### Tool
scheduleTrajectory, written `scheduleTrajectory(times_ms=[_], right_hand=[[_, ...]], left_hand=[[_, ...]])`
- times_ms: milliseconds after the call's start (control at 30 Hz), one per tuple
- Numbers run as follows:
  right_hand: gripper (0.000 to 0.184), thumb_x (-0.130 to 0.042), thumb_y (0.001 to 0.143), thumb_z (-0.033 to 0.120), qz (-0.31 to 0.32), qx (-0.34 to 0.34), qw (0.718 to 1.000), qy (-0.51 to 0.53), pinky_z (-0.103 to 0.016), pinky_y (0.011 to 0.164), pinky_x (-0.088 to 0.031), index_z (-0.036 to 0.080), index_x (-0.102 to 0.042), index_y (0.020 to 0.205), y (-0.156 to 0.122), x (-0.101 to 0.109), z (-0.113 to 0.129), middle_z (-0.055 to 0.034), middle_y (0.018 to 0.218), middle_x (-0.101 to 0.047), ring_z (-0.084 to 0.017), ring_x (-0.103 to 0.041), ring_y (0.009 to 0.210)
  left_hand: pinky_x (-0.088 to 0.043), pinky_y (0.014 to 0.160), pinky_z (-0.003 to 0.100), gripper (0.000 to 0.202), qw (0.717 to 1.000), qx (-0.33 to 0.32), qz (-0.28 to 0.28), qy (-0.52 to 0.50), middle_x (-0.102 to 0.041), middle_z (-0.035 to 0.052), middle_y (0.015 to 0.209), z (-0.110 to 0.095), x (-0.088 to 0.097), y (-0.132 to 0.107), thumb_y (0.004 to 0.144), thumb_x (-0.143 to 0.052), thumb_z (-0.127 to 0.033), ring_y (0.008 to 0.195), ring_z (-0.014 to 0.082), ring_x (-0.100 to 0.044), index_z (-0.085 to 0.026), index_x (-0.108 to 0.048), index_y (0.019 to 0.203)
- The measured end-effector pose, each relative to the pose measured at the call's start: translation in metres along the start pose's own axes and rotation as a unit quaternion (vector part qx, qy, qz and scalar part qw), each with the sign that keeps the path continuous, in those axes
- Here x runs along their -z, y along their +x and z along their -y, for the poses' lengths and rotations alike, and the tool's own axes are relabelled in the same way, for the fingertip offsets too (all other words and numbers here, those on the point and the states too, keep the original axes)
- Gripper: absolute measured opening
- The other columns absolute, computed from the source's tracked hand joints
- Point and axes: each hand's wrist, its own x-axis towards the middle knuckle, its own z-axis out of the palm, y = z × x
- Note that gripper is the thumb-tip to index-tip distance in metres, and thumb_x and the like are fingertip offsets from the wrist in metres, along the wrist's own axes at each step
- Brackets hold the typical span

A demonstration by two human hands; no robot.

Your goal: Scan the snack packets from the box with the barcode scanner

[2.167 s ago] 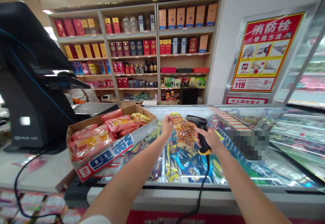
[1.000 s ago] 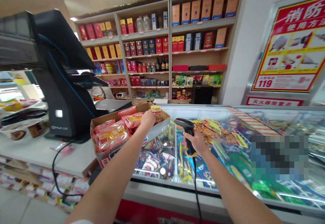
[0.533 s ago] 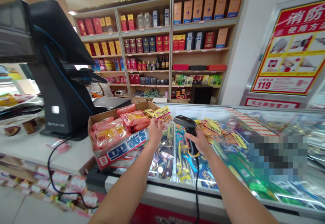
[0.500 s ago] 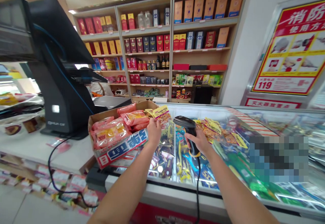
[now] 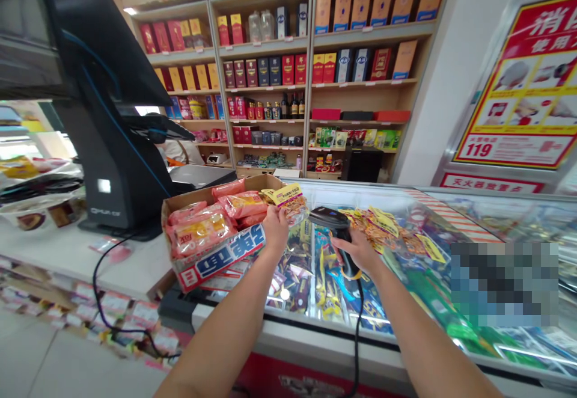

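My left hand (image 5: 276,228) is closed on a small snack packet (image 5: 291,201) with a yellow header, held up just right of the cardboard box (image 5: 216,260). My right hand (image 5: 358,249) grips a black barcode scanner (image 5: 333,220) whose head sits close beside the packet; its cable hangs down over the freezer edge. A pile of the same yellow-topped snack packets (image 5: 387,229) lies on the glass to the right of the scanner.
The box holds several pink and orange snack bags (image 5: 202,226). A black checkout terminal (image 5: 97,109) stands on the white counter (image 5: 67,254) at left. A glass-topped chest freezer (image 5: 406,302) spans the front. Wooden shelves (image 5: 311,85) of boxed goods line the back wall.
My left hand let go of the earlier packet, reached into the cardboard box and came back with another packet, now held beside the scanner. The scanner hand stayed almost still.
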Motion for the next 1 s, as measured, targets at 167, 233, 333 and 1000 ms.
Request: scheduleTrajectory(times_ms=[167,233,333,1000], right_hand=[[0.028,-0.064,0.072,0.042,0.002,0.007,1.000,0.002,-0.026,0.042,-0.041,0.019,-0.053,0.062,-0.001,-0.001,0.003,0.0015,0.043,-0.053,-0.012,-0.048,0.037],[0.027,-0.066,0.070,0.042,-0.015,0.002,1.000,0.021,-0.026,0.041,-0.041,0.019,-0.053,0.063,-0.001,-0.002,0.005,0.0020,0.044,-0.053,-0.012,-0.048,0.036],[0.028,-0.069,0.067,0.042,-0.053,-0.011,0.997,0.059,-0.026,0.039,-0.041,0.020,-0.052,0.063,0.002,-0.004,0.003,0.0029,0.044,-0.052,-0.012,-0.047,0.036],[0.032,-0.074,0.067,0.043,-0.258,-0.025,0.958,0.123,-0.025,0.034,-0.043,0.018,-0.054,0.063,-0.052,0.079,0.022,0.0008,0.046,-0.056,-0.013,-0.051,0.034]], left_hand=[[-0.047,0.077,0.027,0.010,1.000,-0.001,-0.003,-0.020,-0.071,0.0062,0.087,0.000,0.001,0.000,0.093,-0.045,-0.023,0.086,0.0202,-0.067,-0.020,-0.054,0.088],[-0.048,0.074,0.026,0.010,0.999,0.002,0.001,-0.041,-0.070,0.0054,0.085,0.001,0.000,-0.001,0.093,-0.045,-0.023,0.082,0.0193,-0.068,-0.020,-0.053,0.087],[-0.049,0.063,0.025,0.011,0.995,0.010,0.027,-0.094,-0.069,0.0041,0.081,0.004,-0.003,-0.004,0.094,-0.043,-0.025,0.070,0.0172,-0.069,-0.020,-0.051,0.088],[-0.053,0.059,0.022,0.017,0.919,0.063,0.323,-0.219,-0.062,0.0017,0.057,-0.102,-0.129,-0.022,0.089,-0.047,-0.017,0.061,0.0157,-0.070,-0.014,-0.058,0.078]])
